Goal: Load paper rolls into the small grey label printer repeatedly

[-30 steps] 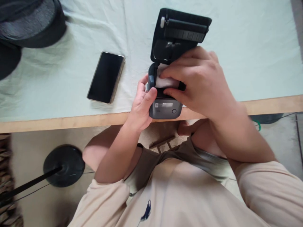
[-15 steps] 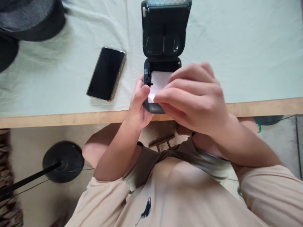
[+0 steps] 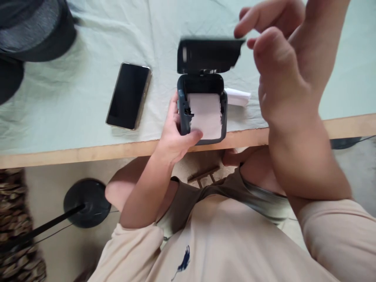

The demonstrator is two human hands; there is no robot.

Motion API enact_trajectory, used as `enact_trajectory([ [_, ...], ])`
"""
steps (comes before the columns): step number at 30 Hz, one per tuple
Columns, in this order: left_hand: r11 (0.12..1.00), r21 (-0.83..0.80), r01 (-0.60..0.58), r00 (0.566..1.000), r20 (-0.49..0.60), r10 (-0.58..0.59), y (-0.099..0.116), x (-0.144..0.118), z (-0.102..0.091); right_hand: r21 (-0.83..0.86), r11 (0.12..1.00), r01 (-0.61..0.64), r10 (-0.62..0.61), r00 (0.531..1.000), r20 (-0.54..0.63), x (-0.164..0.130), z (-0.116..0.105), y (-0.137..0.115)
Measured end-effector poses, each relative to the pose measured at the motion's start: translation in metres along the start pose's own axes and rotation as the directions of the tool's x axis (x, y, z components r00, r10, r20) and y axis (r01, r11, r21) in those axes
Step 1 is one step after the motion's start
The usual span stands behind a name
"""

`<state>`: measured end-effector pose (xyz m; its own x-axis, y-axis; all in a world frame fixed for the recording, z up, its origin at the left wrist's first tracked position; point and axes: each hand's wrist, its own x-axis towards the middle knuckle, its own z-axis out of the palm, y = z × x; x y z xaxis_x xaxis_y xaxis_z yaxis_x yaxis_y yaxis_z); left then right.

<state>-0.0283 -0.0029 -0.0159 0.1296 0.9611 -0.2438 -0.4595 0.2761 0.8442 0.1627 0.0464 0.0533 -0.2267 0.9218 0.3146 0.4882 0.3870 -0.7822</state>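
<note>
A small dark receipt printer (image 3: 224, 117) sits at the table's front edge with its lid (image 3: 208, 55) tilted up on the far side. White paper (image 3: 205, 113) fills its compartment, a loose end towards me. My left hand (image 3: 176, 137) grips the printer's left side, its thumb laid over the paper's near end. To the upper right, my right hand (image 3: 282, 58) has its fingers apart, with the fingertips at the lid's right corner; whether they press on it is blurred. A folded white paper strip (image 3: 238, 97) lies just right of the printer.
A black phone (image 3: 128, 96) in a clear case lies left of the printer on the pale green cloth (image 3: 76, 98). Dark rounded objects (image 3: 38, 31) occupy the far left corner. Below the wooden table edge (image 3: 88, 154), a black round stand base (image 3: 88, 203) rests on the floor.
My right hand has left the paper and moved up and right to the lid. The lid has swung from lying back to partly raised. My left thumb has shifted onto the paper.
</note>
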Motion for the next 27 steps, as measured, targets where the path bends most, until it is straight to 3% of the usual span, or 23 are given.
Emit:
enact_trajectory([
  [2,1.000,0.004,0.010,1.000,0.020,-0.010,0.001,0.000,0.000,-0.019,0.988,0.151,-0.151,0.988,-0.018,0.000,0.001,0.002],
  [5,1.000,0.002,0.009,1.000,0.019,-0.009,0.000,-0.003,0.003,-0.075,0.969,0.237,-0.225,0.963,0.147,-0.002,0.003,0.007],
  [9,0.994,-0.108,-0.032,0.999,0.014,0.034,0.001,-0.006,0.009,-0.028,0.975,0.221,-0.203,0.932,0.301,-0.004,0.008,0.010],
  [15,0.963,-0.271,0.009,0.997,0.071,0.011,0.003,0.001,0.009,-0.029,0.987,0.156,-0.140,0.942,0.306,-0.005,0.014,0.007],
  [22,0.986,-0.170,-0.003,0.978,-0.205,-0.032,0.005,0.007,0.010,-0.041,0.979,0.198,-0.175,0.932,0.316,-0.006,0.005,0.006],
  [25,0.988,-0.156,-0.008,0.967,-0.253,-0.032,0.006,0.009,0.010,-0.101,0.967,0.234,-0.184,0.916,0.356,-0.010,-0.004,0.004],
  [27,0.984,-0.170,0.048,0.962,-0.257,-0.092,0.005,0.010,0.009,-0.108,0.965,0.239,-0.192,0.925,0.329,-0.011,-0.006,0.002],
])
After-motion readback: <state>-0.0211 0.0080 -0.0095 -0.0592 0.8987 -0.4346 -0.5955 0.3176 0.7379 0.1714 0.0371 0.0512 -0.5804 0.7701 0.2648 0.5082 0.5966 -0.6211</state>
